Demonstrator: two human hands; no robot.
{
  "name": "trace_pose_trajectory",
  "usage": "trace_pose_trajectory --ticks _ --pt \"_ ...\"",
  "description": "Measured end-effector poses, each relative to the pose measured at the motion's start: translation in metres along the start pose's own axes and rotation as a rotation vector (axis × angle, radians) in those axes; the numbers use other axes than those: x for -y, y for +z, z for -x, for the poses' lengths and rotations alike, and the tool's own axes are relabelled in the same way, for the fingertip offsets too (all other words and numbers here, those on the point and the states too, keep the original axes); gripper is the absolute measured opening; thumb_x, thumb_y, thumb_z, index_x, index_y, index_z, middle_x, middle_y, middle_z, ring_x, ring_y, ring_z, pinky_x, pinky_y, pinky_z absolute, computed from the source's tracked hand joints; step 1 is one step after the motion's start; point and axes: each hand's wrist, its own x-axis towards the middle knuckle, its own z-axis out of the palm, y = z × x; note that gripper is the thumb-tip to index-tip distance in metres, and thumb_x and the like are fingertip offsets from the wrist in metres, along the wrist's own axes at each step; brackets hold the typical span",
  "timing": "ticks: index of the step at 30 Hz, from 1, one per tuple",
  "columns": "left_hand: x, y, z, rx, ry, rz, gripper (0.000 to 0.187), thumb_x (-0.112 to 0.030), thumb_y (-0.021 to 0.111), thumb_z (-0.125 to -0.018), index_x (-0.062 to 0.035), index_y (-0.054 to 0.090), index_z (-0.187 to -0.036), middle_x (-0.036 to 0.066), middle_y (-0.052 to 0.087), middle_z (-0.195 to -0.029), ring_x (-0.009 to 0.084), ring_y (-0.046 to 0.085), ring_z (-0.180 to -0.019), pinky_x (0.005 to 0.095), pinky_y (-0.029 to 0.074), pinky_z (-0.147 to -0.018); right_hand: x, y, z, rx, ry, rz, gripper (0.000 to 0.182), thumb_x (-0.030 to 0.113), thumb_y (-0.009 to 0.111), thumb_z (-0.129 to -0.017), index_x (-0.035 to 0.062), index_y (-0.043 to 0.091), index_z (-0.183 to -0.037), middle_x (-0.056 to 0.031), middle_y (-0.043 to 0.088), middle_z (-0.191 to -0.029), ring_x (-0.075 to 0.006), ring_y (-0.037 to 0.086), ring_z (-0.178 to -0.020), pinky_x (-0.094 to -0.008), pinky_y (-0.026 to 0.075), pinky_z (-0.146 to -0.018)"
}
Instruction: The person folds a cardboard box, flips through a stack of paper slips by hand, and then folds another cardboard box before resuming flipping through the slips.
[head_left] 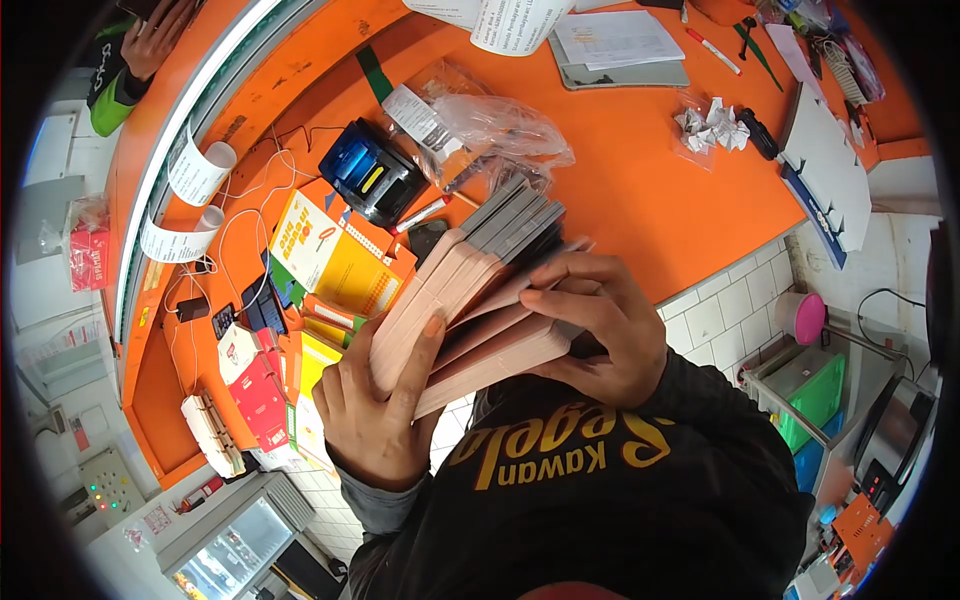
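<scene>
A thick stack of flat pinkish cardboard pieces [440, 310] with grey far ends is held up in front of my dark shirt, above the orange table's near edge. My left hand [385, 400] is wrapped round the stack's near left end, its thumb lying across the top. At the right side my right hand [605, 325] has its fingers on the edges of some pieces, where the stack is fanned apart into sections. The tips of some right fingers are hidden behind the pieces.
A blue and black device [370, 172], crumpled clear plastic [510, 130] and yellow packaging [345, 265] lie beyond the stack on the orange table [640, 180]. Papers [620, 42] are at the back. At top left, another person's hand [150, 45] shows.
</scene>
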Motion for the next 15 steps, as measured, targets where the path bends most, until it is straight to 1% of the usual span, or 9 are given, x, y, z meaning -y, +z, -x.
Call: trace_pose_trajectory --ticks 1,3,5,7,11,15 --pt "0.0 0.001 0.0 -0.002 0.001 0.0 0.082 -0.031 0.087 -0.064 -0.0207 0.057 -0.139 0.021 0.055 -0.129 0.0375 0.058 -0.106 0.046 0.046 -0.089 -0.001 0.002 0.0 -0.055 -0.019 -0.052 0.073 0.014 0.085 -0.071 0.0085 0.055 -0.138 -0.0116 0.055 -0.115 -0.0269 0.063 -0.098 -0.0352 0.057 -0.084" --pt "-0.001 0.005 0.0 -0.057 -0.058 0.02 0.068 -0.038 0.077 -0.072 -0.0398 0.058 -0.138 0.009 0.057 -0.128 0.0265 0.055 -0.093 0.0403 0.043 -0.086 0.003 -0.002 -0.003 -0.027 -0.01 -0.012 0.076 0.013 0.085 -0.071 0.0089 0.054 -0.14 -0.0116 0.055 -0.116 -0.0271 0.063 -0.099 -0.035 0.056 -0.084" --pt "-0.001 0.005 0.001 -0.057 -0.057 0.026 0.069 -0.038 0.078 -0.072 -0.0396 0.057 -0.138 0.009 0.057 -0.128 0.0267 0.055 -0.093 0.0404 0.043 -0.086 0.007 -0.006 -0.006 0.001 -0.005 0.029 0.078 0.013 0.084 -0.071 0.0093 0.052 -0.142 -0.0117 0.055 -0.116 -0.0273 0.062 -0.099 -0.0349 0.056 -0.084" --pt "0.0 0.005 0.001 -0.069 -0.055 0.028 0.07 -0.037 0.078 -0.072 -0.0395 0.057 -0.138 0.009 0.057 -0.128 0.0268 0.056 -0.093 0.0406 0.043 -0.086 0.01 -0.01 -0.006 0.113 0.058 0.116 0.079 0.012 0.083 -0.071 0.0099 0.051 -0.143 -0.0115 0.056 -0.116 -0.0272 0.061 -0.1 -0.0346 0.055 -0.083" --pt "0.001 0.005 0.002 -0.058 -0.042 0.019 0.074 -0.035 0.08 -0.07 -0.0395 0.056 -0.14 0.009 0.056 -0.13 0.0272 0.055 -0.093 0.0407 0.042 -0.086 0.007 -0.008 -0.003 0.102 -0.002 0.159 0.078 0.013 0.082 -0.072 0.0106 0.052 -0.144 -0.0114 0.056 -0.115 -0.0265 0.06 -0.1 -0.0349 0.055 -0.082" --pt "0.0 0.003 0.002 -0.043 -0.048 0.001 0.076 -0.033 0.08 -0.069 -0.0398 0.055 -0.141 0.009 0.056 -0.13 0.0271 0.056 -0.094 0.041 0.042 -0.086 0.007 -0.007 -0.002 0.079 0.013 0.134 0.074 0.014 0.083 -0.072 0.0103 0.055 -0.141 -0.0108 0.056 -0.115 -0.0259 0.061 -0.1 -0.0357 0.055 -0.084"
